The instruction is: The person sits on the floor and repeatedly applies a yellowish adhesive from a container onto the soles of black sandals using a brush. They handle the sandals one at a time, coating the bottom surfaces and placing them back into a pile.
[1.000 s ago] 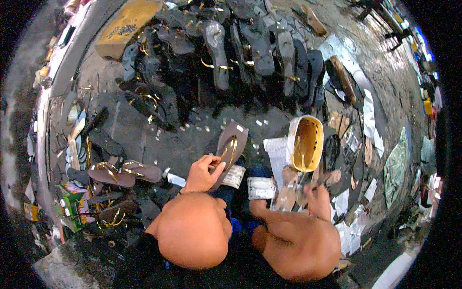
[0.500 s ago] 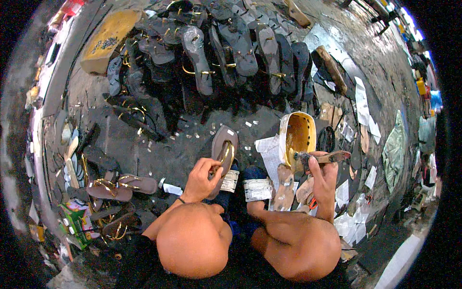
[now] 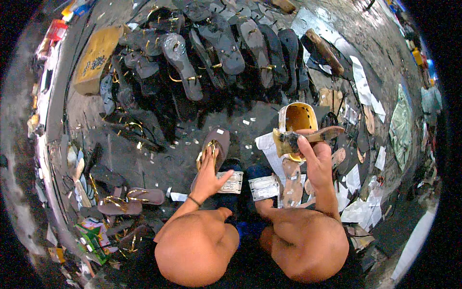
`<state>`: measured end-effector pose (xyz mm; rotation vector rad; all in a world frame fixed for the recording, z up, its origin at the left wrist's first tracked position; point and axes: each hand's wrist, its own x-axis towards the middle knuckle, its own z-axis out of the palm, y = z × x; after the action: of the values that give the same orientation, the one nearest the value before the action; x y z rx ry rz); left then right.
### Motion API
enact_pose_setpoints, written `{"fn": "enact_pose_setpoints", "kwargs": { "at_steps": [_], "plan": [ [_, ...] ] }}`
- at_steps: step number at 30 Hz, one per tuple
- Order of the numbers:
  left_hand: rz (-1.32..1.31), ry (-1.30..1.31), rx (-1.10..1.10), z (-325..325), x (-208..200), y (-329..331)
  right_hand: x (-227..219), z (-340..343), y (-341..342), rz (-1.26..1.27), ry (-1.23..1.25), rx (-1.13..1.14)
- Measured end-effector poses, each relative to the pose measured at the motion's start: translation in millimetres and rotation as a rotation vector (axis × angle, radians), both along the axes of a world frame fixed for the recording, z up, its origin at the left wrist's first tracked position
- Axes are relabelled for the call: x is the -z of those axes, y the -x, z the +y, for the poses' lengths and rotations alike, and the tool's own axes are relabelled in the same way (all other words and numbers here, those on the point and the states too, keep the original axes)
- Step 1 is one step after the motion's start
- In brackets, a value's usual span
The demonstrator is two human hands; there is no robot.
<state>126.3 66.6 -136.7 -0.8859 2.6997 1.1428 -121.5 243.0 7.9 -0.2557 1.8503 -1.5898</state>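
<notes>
- Left hand (image 3: 209, 177), centre of the frame: fingers stretched out, thumb spread apart, fingertips at the gold strap (image 3: 199, 160) of a sandal (image 3: 221, 138).
- Right hand (image 3: 317, 161), right of centre: closed around a brush (image 3: 328, 133).
- The left fingers cover part of the strap; whether they go under it, I cannot tell. The brush hides part of a tub (image 3: 282, 118).
- Sandal: brown, tilted, white patch near its upper end.
- Brush: wooden handle, dark-stained, pale bristles.
</notes>
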Motion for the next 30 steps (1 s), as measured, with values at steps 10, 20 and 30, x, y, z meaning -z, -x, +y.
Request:
{"fn": "enact_pose_setpoints", "kwargs": {
  "at_steps": [10, 20, 30],
  "plan": [
    [0.599, -1.569, -0.724, -52.6, -42.7, 107.9, 24.1, -81.0, 1.8, 0.521, 0.135, -0.069],
    [0.763, -1.613, -0.688, -58.5, -45.9, 93.2, 27.5, -100.7, -26.8, 0.425, 0.293, -0.328],
    [0.682, -1.114, -0.795, -26.4, -70.3, 105.5, 15.5, -111.9, -16.7, 0.918, 0.444, -0.148]
  ]
}}
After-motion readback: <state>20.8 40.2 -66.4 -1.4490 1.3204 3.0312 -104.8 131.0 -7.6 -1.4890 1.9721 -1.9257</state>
